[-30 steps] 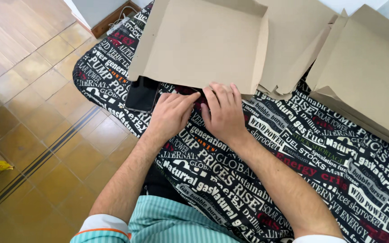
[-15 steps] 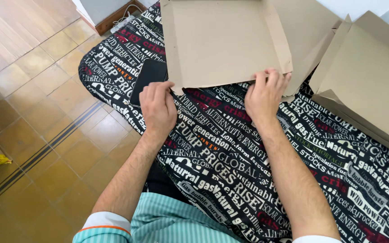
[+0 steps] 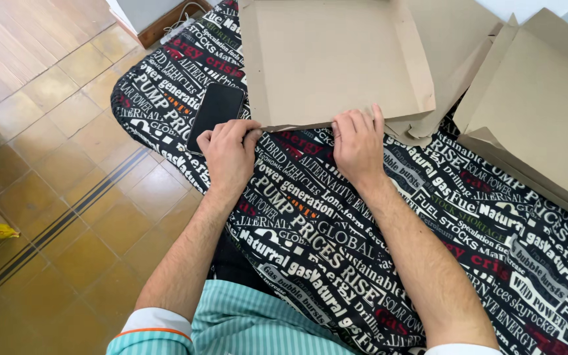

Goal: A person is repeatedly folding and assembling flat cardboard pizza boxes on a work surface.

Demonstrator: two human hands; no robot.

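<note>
We are pinching the near edge of a flat cardboard box blank [image 3: 333, 62] with both hands.

Going left to right: a black phone [image 3: 215, 112] is lying on the word-printed cloth [image 3: 336, 250]; our left hand [image 3: 228, 151] is gripping the cardboard's near-left corner beside it; our right hand [image 3: 357, 141] is pressing and grasping the same edge farther along; more folded cardboard pieces [image 3: 540, 112] are lying to the right.

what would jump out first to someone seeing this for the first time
Most striking is the black cloth crowded with white and red lettering, spread over the surface. On it lies a flat brown cardboard sheet, its near edge gripped by the left hand and right hand. A dark phone rests just left of the sheet, with more cardboard pieces at right.
</note>
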